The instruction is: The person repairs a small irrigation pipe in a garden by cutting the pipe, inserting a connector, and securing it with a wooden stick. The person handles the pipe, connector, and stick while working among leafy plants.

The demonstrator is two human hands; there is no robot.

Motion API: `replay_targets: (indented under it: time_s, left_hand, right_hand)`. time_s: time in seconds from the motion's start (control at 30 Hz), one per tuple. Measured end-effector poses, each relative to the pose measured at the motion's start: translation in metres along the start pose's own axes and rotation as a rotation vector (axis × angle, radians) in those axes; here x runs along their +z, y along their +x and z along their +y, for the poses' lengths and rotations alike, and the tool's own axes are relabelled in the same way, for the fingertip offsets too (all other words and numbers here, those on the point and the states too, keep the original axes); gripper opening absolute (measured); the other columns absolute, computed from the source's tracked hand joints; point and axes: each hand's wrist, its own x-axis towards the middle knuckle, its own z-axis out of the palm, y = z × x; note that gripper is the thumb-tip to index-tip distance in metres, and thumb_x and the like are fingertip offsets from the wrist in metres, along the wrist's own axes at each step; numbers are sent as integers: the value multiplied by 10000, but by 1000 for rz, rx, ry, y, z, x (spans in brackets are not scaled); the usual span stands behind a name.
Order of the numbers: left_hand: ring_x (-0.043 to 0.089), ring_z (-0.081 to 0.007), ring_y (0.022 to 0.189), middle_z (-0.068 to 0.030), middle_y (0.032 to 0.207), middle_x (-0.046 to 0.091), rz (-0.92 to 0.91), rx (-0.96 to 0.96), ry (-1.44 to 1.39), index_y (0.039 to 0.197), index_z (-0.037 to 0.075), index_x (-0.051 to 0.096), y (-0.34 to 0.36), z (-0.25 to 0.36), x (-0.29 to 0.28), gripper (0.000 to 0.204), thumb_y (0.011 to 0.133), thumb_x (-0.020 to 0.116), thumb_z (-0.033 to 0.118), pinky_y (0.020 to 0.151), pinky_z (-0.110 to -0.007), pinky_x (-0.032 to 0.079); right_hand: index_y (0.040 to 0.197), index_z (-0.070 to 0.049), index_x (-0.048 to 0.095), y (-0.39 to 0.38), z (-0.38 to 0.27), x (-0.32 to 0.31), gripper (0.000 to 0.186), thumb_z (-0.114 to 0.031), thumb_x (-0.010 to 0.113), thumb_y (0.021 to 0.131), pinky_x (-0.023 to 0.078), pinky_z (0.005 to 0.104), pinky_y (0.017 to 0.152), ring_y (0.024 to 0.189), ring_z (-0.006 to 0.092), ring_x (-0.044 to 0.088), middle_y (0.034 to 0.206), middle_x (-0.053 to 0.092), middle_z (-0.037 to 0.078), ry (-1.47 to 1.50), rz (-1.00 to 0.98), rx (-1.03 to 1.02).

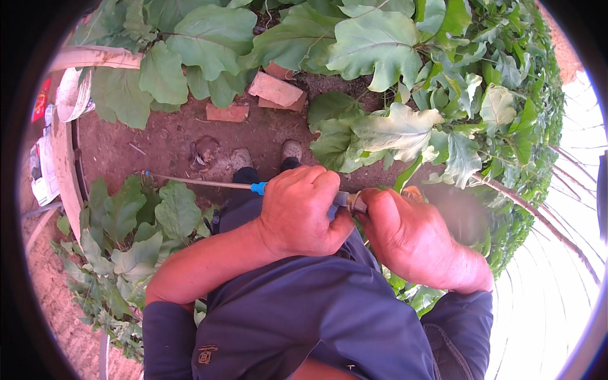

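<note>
Held level in front of my body is a spray wand (209, 183), a thin pale rod with a blue collar and a small blue tip pointing left. My left hand (299, 214) is wrapped round its grip, just right of the blue collar. Between the two hands a metal fitting (347, 200) shows at the wand's right end. My right hand (410, 235) is closed on that end, fingers curled round the fitting. Whatever lies inside the right palm is mostly hidden. A small orange-brown piece peeks out beyond its knuckles.
Broad-leaved plants (380, 47) crowd the far side and right, with more leaves (136, 253) at the left. Loose bricks (277, 90) lie on bare soil beyond my shoes (291, 150). A white bucket (71, 98) stands past a curved wooden edge (66, 164). Thin poles (538, 215) slant at right.
</note>
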Motion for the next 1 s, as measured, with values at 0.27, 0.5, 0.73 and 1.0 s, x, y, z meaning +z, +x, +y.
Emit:
replay_targets:
  time_s: [0.27, 0.5, 0.73, 1.0]
  left_hand:
    - [634, -342, 694, -130, 759, 573, -25, 24, 92, 805, 58, 516, -2, -2, 2, 340, 652, 778, 212, 636, -448, 528]
    - [642, -320, 707, -117, 765, 574, -76, 58, 119, 813, 66, 524, -9, -5, 1, 340, 662, 779, 232, 645, -438, 527]
    - [641, -302, 716, -106, 775, 576, -77, 75, 127, 822, 71, 528, -16, -2, 3, 370, 650, 796, 260, 653, -415, 527]
    - [646, -289, 758, -95, 802, 568, -140, 78, 157, 862, 71, 532, -20, -1, 1, 410, 675, 832, 280, 689, -412, 528]
  right_hand:
    - [1177, 49, 591, -1, -8, 6, 375, -7, 775, 855, 535, 432, 536, 679, 332, 678, 836, 641, 148, -8, -1, 38]
    - [1169, 6, 611, 1, 10, 2, 348, -20, 781, 867, 516, 437, 534, 678, 341, 682, 796, 636, 124, 152, -64, -37]
    - [1181, 3, 617, -2, 13, 6, 362, -29, 789, 863, 523, 439, 564, 678, 347, 676, 824, 639, 112, 154, -81, -94]
    - [1194, 35, 598, -8, 3, 23, 396, -14, 784, 848, 532, 455, 557, 664, 359, 665, 815, 617, 133, 214, 36, -37]
